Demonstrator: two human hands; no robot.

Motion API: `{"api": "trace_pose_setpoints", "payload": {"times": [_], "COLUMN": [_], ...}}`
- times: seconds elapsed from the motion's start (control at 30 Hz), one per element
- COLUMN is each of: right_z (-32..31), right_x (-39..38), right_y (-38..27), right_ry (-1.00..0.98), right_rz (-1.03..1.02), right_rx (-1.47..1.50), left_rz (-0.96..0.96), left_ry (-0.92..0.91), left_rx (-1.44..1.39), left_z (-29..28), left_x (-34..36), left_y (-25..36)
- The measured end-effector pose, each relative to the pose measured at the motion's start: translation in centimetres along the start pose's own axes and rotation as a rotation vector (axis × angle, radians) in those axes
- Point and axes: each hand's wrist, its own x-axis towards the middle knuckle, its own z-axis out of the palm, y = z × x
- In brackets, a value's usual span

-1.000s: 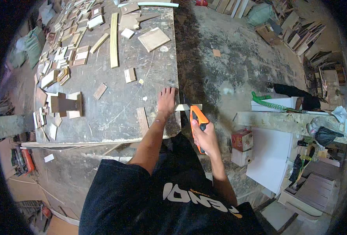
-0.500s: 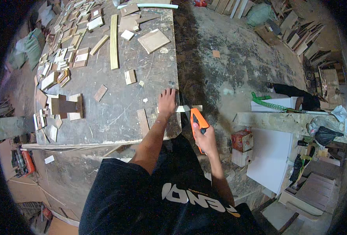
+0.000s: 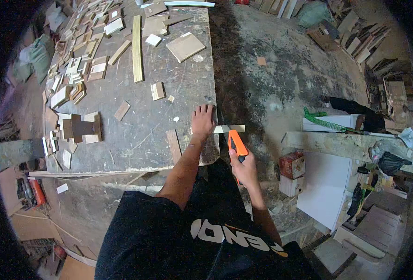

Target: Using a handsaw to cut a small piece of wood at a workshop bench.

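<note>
My left hand (image 3: 203, 122) lies palm down at the right edge of the wooden table (image 3: 150, 116), fingers spread slightly, pressing on a narrow pale wood strip (image 3: 238, 128) that sticks out past the edge. My right hand (image 3: 246, 168) grips an orange-and-black saw handle (image 3: 237, 143). The saw's blade crosses the strip just off the table edge, right of my left hand; its teeth are too small to make out. A loose brown offcut (image 3: 174, 147) lies left of my left forearm.
Many wood offcuts (image 3: 90, 67) and a long pale slat (image 3: 138, 49) cover the table. At right are another person's dark-clothed body (image 3: 372, 121), a green coiled hose (image 3: 327, 125), a beam (image 3: 318, 142), stacked boxes (image 3: 291, 165) and white panels (image 3: 320, 191).
The orange saw has shifted a little toward my body relative to the strip. My left hand stays on the strip, and the whole view has moved slightly.
</note>
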Motion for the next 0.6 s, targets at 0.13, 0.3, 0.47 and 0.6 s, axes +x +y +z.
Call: {"api": "trace_pose_setpoints", "payload": {"times": [0.13, 0.3, 0.47, 0.6], "right_z": [0.3, 0.8, 1.6, 1.3], "right_x": [0.5, -0.2, 1.6, 0.4], "right_y": [-0.6, -0.4, -1.1, 0.2], "right_ry": [-0.022, -0.004, -0.016, 0.029], "right_rz": [-0.004, 0.021, 0.107, -0.003], "right_rx": [0.16, 0.181, 0.124, 0.101], "left_rz": [-0.028, -0.017, -0.024, -0.01], "left_ry": [-0.016, 0.017, 0.019, 0.051], "left_rx": [-0.032, 0.004, 0.027, 0.026], "left_z": [0.7, 0.6, 0.9, 0.8], "left_x": [0.0, -0.2, -0.5, -0.2], "left_y": [-0.6, -0.5, -0.8, -0.6]}}
